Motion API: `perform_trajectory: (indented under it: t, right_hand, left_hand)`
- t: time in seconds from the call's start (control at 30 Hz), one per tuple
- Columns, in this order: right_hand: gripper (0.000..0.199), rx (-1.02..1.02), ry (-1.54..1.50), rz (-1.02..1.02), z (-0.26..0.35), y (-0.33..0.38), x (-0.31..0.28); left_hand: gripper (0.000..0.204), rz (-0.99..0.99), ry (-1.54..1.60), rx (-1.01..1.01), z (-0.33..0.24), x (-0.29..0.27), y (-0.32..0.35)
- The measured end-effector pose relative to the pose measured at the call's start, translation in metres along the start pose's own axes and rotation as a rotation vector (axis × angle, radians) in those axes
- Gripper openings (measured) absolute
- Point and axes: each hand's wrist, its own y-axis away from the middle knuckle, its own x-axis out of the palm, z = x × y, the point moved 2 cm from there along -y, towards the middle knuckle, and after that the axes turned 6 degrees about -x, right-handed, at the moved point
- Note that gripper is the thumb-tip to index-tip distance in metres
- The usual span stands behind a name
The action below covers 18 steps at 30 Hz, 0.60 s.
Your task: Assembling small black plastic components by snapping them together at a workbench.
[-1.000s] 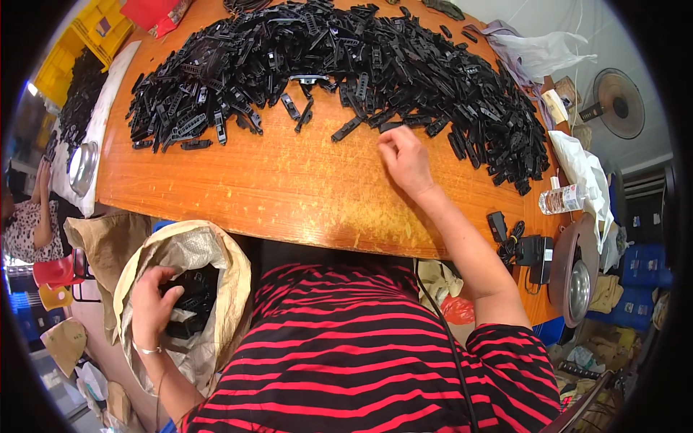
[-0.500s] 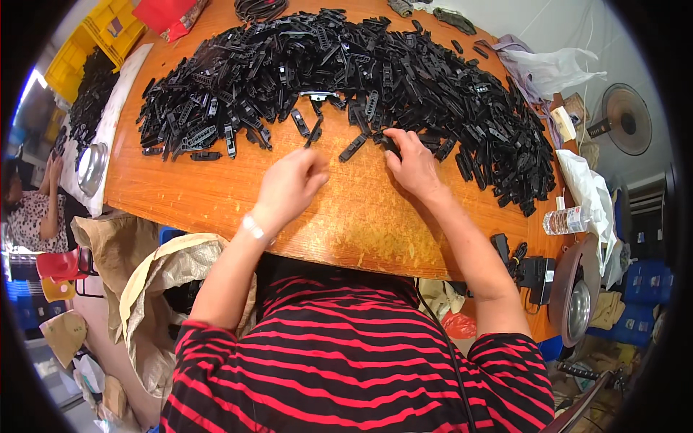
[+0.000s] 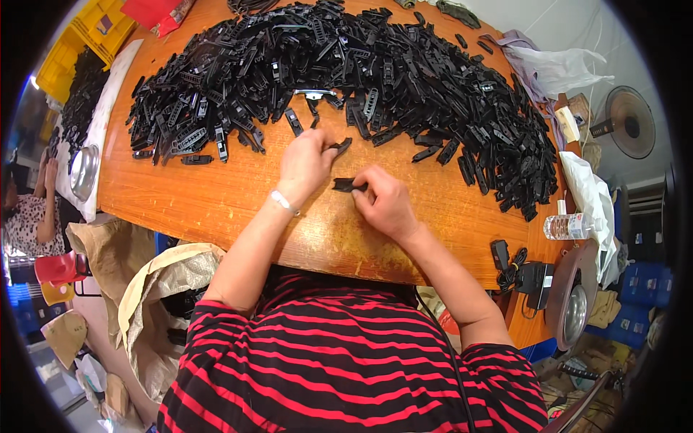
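Observation:
A big heap of black plastic parts (image 3: 281,65), long and narrow, curves across the wooden table (image 3: 216,195). My left hand (image 3: 307,159) is closed just in front of the heap, and a small dark plastic part (image 3: 342,146) sticks out from its fingertips. Nearer to me, my right hand (image 3: 385,200) pinches a short black plastic piece (image 3: 345,185) that points left. The two pieces are apart from each other. Just beyond my left hand lies a single black part (image 3: 293,122). A shiny metal-looking strip (image 3: 316,94) shows at the heap's inner edge.
At right stand a plastic bottle (image 3: 566,226), a black power adapter (image 3: 535,280) with cable, a basin (image 3: 575,310) and a fan (image 3: 626,123). An open sack (image 3: 155,303) sits below the table's left edge. Another person (image 3: 36,216) sits far left, near a metal bowl (image 3: 85,173).
My right hand has drawn back from the heap toward me, now with a black piece. My left hand has moved right and slightly forward. The loose part between my hands has left its spot.

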Motion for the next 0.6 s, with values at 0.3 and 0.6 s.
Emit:
perform_trajectory:
  t: [0.3,0.6]
  right_hand:
    - [0.017,0.186,-0.347,-0.018,0.019,-0.013,0.015]
    - [0.022,0.684,-0.899,-0.006,0.01,-0.017,0.003]
  left_hand:
    - [0.02,0.286,1.343,-0.535,0.025,-0.035,0.037]
    - [0.023,0.395,1.461,-0.456,0.002,-0.021,0.049]
